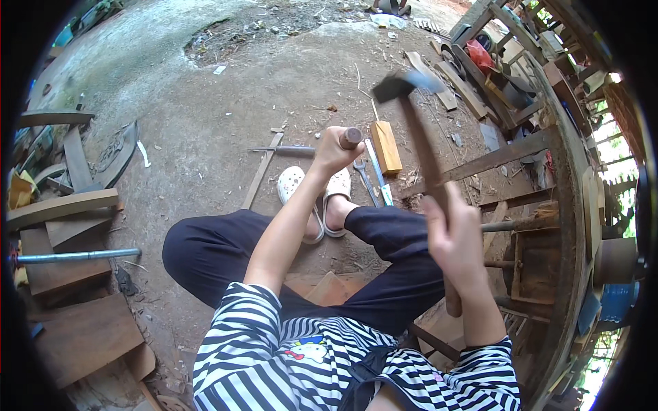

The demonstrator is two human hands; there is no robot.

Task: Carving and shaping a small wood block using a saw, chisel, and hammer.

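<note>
My right hand [456, 236] is closed round the wooden handle of a hammer [420, 140], raised at the right, its dark head blurred by motion. In front of me, my left hand [330, 154] grips a round-ended brown tool handle [351, 137]; the tool's other end is hidden. The hammer head is apart from that handle. Beyond my feet lies a yellowish wooden block [387, 149] with a thin stick at its far end. Beside the block are a wrench [366, 179] and a narrow blue-and-white tool [377, 168].
A thin-bladed tool with a dark handle [291, 150] lies across a wooden strip [262, 175]. Curved boards [65, 207] and a metal pipe [79, 255] crowd the left side. A wooden frame [562, 198] stands close at my right, with planks [460, 89] beyond.
</note>
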